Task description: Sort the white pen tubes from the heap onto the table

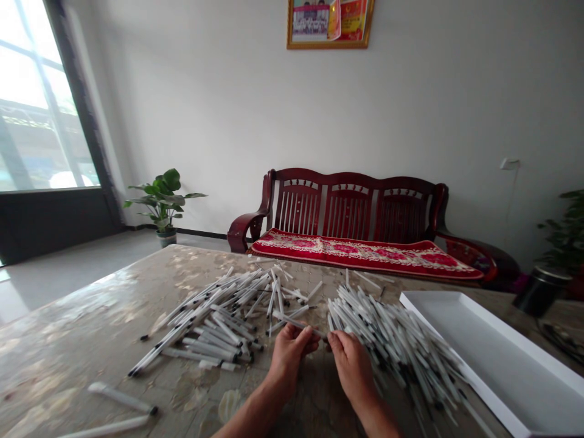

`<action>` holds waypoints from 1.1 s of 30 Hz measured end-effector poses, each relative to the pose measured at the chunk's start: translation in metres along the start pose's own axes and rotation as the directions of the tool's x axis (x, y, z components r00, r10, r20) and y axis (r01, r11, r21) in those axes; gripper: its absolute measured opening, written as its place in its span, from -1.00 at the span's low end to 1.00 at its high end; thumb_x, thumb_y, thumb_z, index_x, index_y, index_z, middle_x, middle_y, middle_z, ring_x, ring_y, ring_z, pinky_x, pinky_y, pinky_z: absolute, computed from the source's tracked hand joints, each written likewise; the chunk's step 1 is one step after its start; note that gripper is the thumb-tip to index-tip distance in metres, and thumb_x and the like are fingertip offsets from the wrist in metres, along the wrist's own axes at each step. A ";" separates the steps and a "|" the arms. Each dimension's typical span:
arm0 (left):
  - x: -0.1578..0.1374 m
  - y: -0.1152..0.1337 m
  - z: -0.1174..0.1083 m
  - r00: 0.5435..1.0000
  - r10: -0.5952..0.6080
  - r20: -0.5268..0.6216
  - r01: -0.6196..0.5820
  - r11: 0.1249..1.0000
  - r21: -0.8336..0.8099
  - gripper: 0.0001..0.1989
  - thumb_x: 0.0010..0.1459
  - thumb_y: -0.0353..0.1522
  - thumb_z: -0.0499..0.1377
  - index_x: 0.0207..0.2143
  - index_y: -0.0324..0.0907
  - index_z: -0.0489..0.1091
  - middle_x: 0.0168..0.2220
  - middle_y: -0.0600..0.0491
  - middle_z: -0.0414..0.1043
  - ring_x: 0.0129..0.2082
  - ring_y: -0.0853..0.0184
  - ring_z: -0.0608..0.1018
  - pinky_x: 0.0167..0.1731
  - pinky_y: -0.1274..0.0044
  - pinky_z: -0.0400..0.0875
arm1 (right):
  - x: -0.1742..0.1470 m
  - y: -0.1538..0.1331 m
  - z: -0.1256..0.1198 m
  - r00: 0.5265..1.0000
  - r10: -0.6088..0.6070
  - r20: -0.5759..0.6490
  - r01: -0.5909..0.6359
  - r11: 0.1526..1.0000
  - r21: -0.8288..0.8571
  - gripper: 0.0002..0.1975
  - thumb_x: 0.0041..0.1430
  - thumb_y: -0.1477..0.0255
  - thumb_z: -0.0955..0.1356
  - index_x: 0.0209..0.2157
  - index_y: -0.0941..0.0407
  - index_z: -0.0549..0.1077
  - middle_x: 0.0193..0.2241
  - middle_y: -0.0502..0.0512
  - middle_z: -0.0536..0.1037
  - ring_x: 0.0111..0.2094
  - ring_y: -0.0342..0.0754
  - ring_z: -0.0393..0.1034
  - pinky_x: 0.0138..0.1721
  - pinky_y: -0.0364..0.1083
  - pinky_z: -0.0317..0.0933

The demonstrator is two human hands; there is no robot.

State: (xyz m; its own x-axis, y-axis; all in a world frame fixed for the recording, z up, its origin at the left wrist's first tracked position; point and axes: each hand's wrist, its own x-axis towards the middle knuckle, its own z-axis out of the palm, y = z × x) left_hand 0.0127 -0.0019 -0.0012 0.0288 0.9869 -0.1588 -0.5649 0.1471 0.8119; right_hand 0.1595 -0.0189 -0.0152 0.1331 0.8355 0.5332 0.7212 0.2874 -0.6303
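Observation:
A pen [292, 320] with a pale, translucent barrel lies across my fingers just above the table. My left hand [289, 356] is closed around its barrel, thumb on top. At the pen's right end, my right hand [350, 364] pinches with thumb and forefinger; the fingertips cover the very end. Left of my hands spreads a loose pile of similar pens [223, 331], many with black ends. To the right is a denser heap of pens [381, 328], close beside my right hand. Two separate pens [123, 398] lie near the table's front left.
A shallow white tray [506, 365] stands at the right of the table [182, 389], against the right heap. Behind the table is a dark red wooden bench [349, 204] with a red patterned cover. Potted plants [166, 201] stand at both sides.

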 end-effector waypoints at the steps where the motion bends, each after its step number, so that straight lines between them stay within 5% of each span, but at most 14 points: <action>1: 0.000 0.000 0.000 1.000 0.002 -0.003 -0.002 1.000 0.000 -0.48 -0.43 -0.14 0.51 -0.47 -0.23 0.39 -0.56 0.06 0.54 -0.53 0.37 0.57 -0.48 0.59 0.47 | 0.001 0.001 0.000 1.000 -0.015 0.022 0.015 1.000 -0.018 -0.55 0.31 0.11 0.19 -0.41 0.04 0.57 -0.50 0.09 0.57 -0.45 -0.03 0.46 -0.40 -0.13 0.27; 7: 0.002 -0.002 -0.001 0.999 -0.020 -0.030 0.020 1.000 -0.019 -0.50 -0.41 -0.16 0.51 -0.48 -0.24 0.40 -0.55 0.06 0.53 -0.52 0.37 0.58 -0.51 0.61 0.47 | 0.004 0.006 -0.001 0.988 -0.154 -0.013 0.151 0.980 -0.126 -0.70 0.29 0.25 0.27 -0.31 0.07 0.60 -0.39 0.12 0.61 -0.31 -0.02 0.47 -0.25 -0.12 0.27; 15: 0.001 0.007 0.000 0.992 -0.082 -0.092 0.073 0.992 -0.104 -0.69 -0.11 -0.31 0.44 -0.52 -0.23 0.36 -0.57 0.08 0.49 -0.54 0.39 0.58 -0.49 0.61 0.52 | 0.009 0.001 -0.005 0.925 -0.380 -0.024 0.362 0.896 -0.257 -0.86 0.25 0.38 0.34 -0.27 0.04 0.56 -0.38 0.07 0.61 -0.28 0.00 0.46 -0.19 -0.07 0.24; 19: 0.007 0.011 -0.003 0.990 -0.047 -0.134 0.035 0.995 -0.093 -0.70 -0.07 -0.32 0.43 -0.53 -0.24 0.35 -0.56 0.05 0.49 -0.53 0.39 0.59 -0.49 0.62 0.51 | 0.012 0.010 -0.006 0.931 -0.359 -0.059 0.333 0.906 -0.262 -0.81 0.28 0.37 0.29 -0.26 0.07 0.54 -0.35 0.11 0.60 -0.29 -0.01 0.46 -0.19 -0.05 0.25; 25: 0.012 0.005 -0.005 0.996 0.023 -0.084 -0.027 0.999 -0.043 -0.59 -0.28 -0.26 0.50 -0.47 -0.23 0.38 -0.55 0.08 0.52 -0.51 0.33 0.60 -0.48 0.56 0.51 | 0.015 0.028 -0.006 0.961 -0.267 -0.066 0.226 0.902 -0.368 -0.82 0.24 0.35 0.29 -0.26 0.02 0.54 -0.36 0.08 0.60 -0.33 0.02 0.44 -0.27 -0.03 0.24; 33: 0.008 0.000 -0.002 0.999 -0.002 -0.047 0.002 1.000 -0.008 -0.60 -0.28 -0.28 0.49 -0.43 -0.21 0.40 -0.53 0.08 0.53 -0.50 0.33 0.60 -0.48 0.56 0.51 | 0.012 0.001 -0.010 0.962 -0.273 -0.022 0.253 0.919 -0.304 -0.82 0.25 0.37 0.30 -0.24 0.00 0.55 -0.32 0.06 0.59 -0.28 0.00 0.43 -0.22 -0.04 0.21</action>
State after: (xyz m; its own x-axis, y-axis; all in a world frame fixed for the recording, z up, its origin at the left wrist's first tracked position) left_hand 0.0111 0.0059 -0.0034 -0.0085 0.9824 -0.1865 -0.5715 0.1483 0.8071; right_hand 0.1682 -0.0134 -0.0039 -0.0537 0.7151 0.6970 0.9025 0.3335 -0.2726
